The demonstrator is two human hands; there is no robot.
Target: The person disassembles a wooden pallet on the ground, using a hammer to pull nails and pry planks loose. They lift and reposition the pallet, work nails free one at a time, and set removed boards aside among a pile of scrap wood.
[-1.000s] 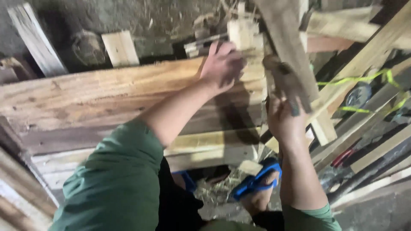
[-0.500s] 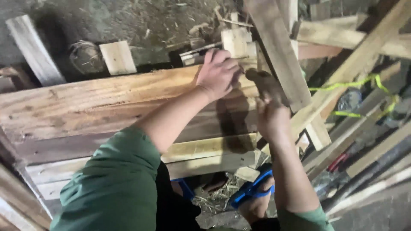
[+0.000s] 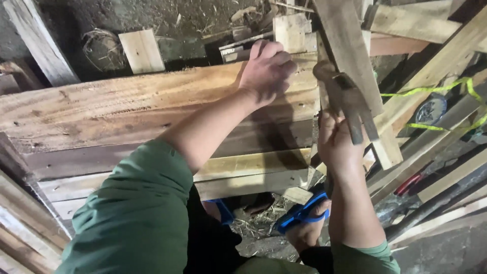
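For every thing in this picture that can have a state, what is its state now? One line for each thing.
Left hand: fingers curled, pressed on the top edge of the wide plank.
Right hand: closed around the hammer handle.
Claw hammer: held raised, head up, beside the plank end.
Wide plank: lying across the stack, on its side.
Slanted board: leaning diagonally behind the hammer.
Yellow strap: stretched over the boards at right.
Blue sandal: worn on a foot.

Yellow strap [image 3: 431,90], blue sandal [image 3: 300,215]
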